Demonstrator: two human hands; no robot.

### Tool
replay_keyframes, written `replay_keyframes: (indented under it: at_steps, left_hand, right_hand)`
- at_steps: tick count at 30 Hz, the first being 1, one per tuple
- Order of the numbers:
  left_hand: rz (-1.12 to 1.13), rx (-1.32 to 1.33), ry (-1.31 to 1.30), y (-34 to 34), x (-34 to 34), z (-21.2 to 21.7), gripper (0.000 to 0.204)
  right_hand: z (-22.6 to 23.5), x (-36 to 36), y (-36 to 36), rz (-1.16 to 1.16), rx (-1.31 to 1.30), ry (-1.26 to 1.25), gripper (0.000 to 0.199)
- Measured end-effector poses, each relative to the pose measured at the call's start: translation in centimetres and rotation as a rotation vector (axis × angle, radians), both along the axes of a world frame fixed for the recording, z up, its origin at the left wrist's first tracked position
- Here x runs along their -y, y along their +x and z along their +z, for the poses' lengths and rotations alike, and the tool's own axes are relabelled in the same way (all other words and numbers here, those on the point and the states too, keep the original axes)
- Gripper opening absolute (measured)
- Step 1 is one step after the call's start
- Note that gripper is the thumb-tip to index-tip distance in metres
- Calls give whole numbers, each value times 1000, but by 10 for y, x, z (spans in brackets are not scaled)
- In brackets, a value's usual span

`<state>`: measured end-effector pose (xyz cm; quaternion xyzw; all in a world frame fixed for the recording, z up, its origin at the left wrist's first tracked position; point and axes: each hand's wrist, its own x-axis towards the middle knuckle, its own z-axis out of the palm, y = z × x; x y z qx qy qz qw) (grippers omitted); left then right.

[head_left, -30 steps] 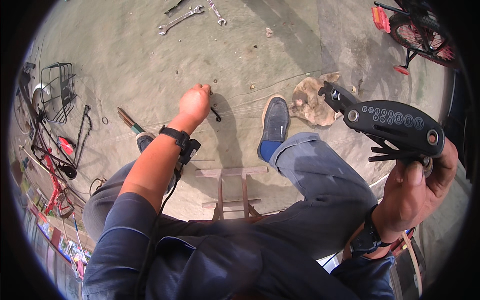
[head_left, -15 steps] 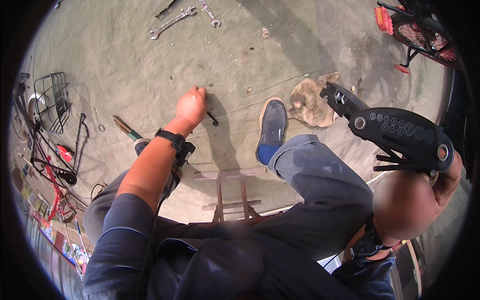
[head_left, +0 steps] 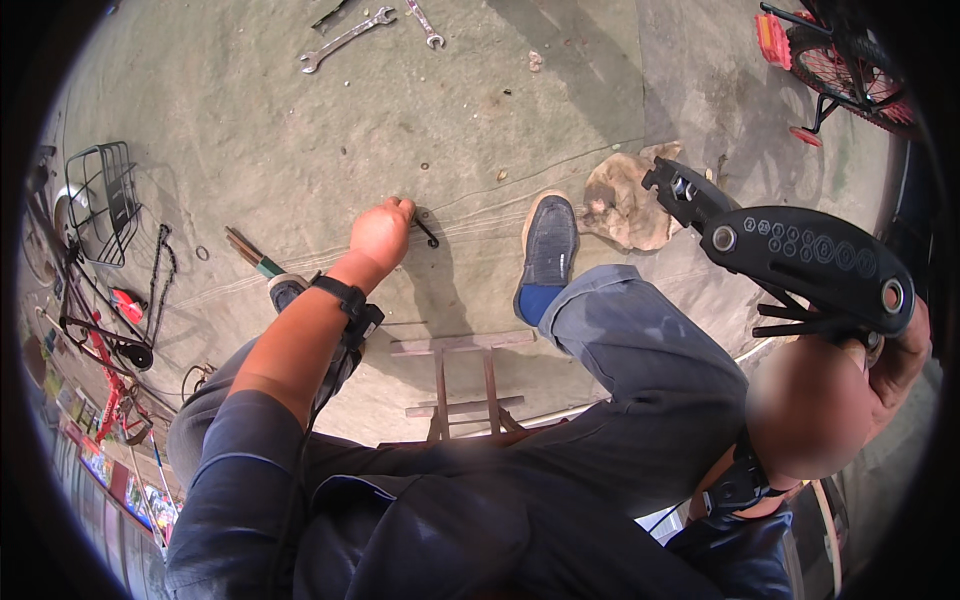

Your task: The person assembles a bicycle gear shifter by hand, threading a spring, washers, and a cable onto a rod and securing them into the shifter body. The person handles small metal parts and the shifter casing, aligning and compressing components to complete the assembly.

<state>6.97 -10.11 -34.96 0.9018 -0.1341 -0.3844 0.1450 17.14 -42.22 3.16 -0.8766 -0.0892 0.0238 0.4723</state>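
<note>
The left hand drew back — curled, can't tell on what — while the right hand clasps a black multi-tool.

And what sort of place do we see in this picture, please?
Probably a bike repair spot: the right hand holds a folding multi-tool, metal wrenches lie on the ground, and part of a bicycle shows at upper right.

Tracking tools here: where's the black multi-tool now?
In the head view, the multi-tool is on the right, in the right hand, its left end overlapping the rag.
</note>
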Motion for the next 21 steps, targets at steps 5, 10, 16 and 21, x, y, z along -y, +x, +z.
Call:
replay_keyframes:
  at_steps: [5, 10, 16, 21]
  left_hand:
    - [-80, 1, 98, 0, 6, -1, 16]
    - [-49, -20, 113, 0, 4, -3, 15]
    - [214, 42, -39, 9, -6, 3, 10]
    - [527, -27, -186, 28, -21, 7, 13]
  right_hand:
    - [-2, -2, 3, -8, 62, -94, 33]
    - [-4, -2, 3, -113, 75, -176, 36]
    - [-13, -5, -4, -211, 121, -105, 38]
    - [-11, -15, -4, -211, 139, -125, 38]
